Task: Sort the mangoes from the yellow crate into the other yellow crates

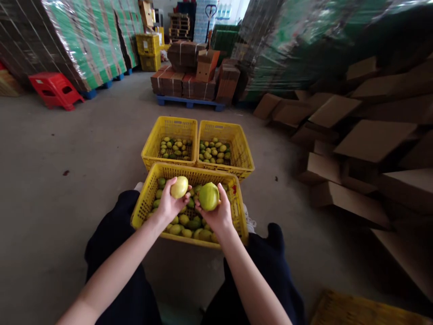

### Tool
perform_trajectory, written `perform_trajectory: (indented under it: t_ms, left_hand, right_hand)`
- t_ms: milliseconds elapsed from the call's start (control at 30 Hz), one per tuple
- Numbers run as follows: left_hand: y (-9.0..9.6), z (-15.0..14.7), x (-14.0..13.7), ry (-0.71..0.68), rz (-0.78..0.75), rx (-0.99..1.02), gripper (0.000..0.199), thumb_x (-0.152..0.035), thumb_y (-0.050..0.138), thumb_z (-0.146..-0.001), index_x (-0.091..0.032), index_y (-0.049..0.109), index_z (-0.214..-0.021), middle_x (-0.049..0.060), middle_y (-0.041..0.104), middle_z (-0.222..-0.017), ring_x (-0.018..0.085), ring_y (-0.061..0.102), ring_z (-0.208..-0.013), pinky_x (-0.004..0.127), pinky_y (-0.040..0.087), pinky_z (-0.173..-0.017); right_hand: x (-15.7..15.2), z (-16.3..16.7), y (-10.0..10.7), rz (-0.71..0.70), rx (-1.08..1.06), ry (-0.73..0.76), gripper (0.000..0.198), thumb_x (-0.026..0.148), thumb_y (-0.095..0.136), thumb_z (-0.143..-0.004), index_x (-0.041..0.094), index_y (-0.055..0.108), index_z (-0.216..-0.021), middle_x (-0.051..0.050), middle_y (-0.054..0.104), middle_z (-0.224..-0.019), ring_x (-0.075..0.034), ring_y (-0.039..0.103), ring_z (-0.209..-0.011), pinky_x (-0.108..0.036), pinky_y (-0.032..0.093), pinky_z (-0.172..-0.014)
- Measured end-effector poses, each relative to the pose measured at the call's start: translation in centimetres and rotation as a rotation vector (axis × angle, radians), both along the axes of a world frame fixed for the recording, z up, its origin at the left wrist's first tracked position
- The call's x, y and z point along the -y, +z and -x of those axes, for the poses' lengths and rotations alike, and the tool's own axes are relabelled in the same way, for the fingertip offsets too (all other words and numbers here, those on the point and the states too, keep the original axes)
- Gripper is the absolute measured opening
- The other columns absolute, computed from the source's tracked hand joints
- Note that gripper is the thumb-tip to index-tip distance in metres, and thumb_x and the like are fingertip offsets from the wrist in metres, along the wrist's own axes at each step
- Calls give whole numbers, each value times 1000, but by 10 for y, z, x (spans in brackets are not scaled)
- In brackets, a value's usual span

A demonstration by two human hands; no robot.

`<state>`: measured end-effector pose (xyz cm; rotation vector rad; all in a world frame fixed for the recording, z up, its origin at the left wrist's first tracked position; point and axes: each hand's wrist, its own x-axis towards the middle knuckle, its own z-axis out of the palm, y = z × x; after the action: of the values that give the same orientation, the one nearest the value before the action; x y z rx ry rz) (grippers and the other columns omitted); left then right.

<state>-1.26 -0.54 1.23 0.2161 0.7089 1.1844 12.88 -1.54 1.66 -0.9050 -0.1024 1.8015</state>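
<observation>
Yellow crate (pixel 239 207) lies just below your left hand (pixel 168 203) and right hand (pixel 219 217); work low over it. Left pinches a pale fruit (pixel 179 187) between thumb and fingers, right cups a greener fruit (pixel 209 197); grip each lightly so neither bruises nor slips.

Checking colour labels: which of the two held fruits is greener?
The yellow-green fruit in the right hand; the other fruit, in the left hand, is a paler yellow.
</observation>
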Motion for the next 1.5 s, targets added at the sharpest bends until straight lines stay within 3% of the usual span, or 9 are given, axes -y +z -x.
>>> perform_trajectory:
  t_ms: [100, 233, 400, 633, 800, 900, 1167, 1400, 1500]
  left_hand:
    - [0, 0, 3, 114, -22, -75, 25, -38, 61, -74, -15, 60, -85, 3, 63, -72, 9, 53, -53, 17, 38, -41]
    - [6, -2, 7, 210, -5, -182, 25, -35, 57, -79, -15, 64, -93, 5, 68, -90, 10, 60, -63, 19, 50, -53]
    - [9, -1, 5, 157, 4, -136, 27, -28, 53, -84, -14, 65, -103, 8, 71, -92, 19, 68, -83, 29, 58, -72]
    - [14, 2, 3, 74, 161, -50, 26, -33, 62, -82, -13, 66, -98, 5, 69, -77, 14, 66, -61, 21, 55, -53]
    - [17, 4, 8, 58, 20, 53, 22, -32, 67, -77, -15, 68, -91, 4, 67, -74, 16, 67, -70, 27, 57, -65]
    - [18, 4, 7, 62, 27, 56, 26, -38, 64, -79, -13, 69, -83, 5, 67, -72, 14, 64, -65, 23, 55, -60]
    - [22, 6, 2, 42, 66, 10, 28, -34, 48, -92, -16, 69, -99, 7, 71, -80, 19, 70, -74, 30, 60, -65]
    - [23, 9, 3, 0, 13, -84, 34, -31, 51, -84, -13, 63, -57, 4, 63, -59, 14, 62, -52, 23, 49, -46]
    - [20, 7, 4, -70, -41, -165, 34, -32, 54, -78, -13, 63, -51, 4, 62, -55, 14, 60, -48, 24, 47, -44]
  right_hand:
    - [-1, 0, -1, 44, -37, -36, 27, 47, 65, -77, 20, 62, -73, -4, 68, -63, -16, 63, -57, -25, 51, -49]
    - [-6, -2, -3, 8, -102, -65, 26, 46, 63, -78, 20, 64, -73, -2, 69, -66, -16, 64, -62, -26, 54, -53]
    - [-9, -2, -1, 38, 34, 2, 31, 48, 61, -80, 17, 66, -79, -4, 68, -63, -20, 67, -62, -30, 55, -54]
    - [-7, -2, -3, 1, 10, 23, 19, 36, 68, -74, 17, 64, -77, -1, 70, -64, -16, 65, -51, -26, 53, -46]
    - [-5, 0, -6, -8, -34, -19, 19, 34, 65, -76, 16, 64, -71, -2, 69, -61, -16, 65, -52, -25, 54, -47]
    - [-7, 4, -7, -8, -39, -108, 22, 35, 60, -82, 17, 63, -70, -2, 69, -58, -16, 66, -55, -25, 56, -51]
    - [-10, 6, -8, 48, -110, -69, 38, 35, 37, -95, 14, 65, -80, -6, 73, -67, -15, 63, -48, -26, 55, -48]
    - [-1, -1, -6, -247, -237, 47, 25, 37, 57, -80, 15, 68, -76, -5, 73, -71, -17, 67, -58, -28, 56, -56]
    - [0, -2, -7, -372, -229, 82, 21, 35, 60, -76, 17, 67, -68, -3, 70, -66, -16, 65, -55, -27, 53, -54]
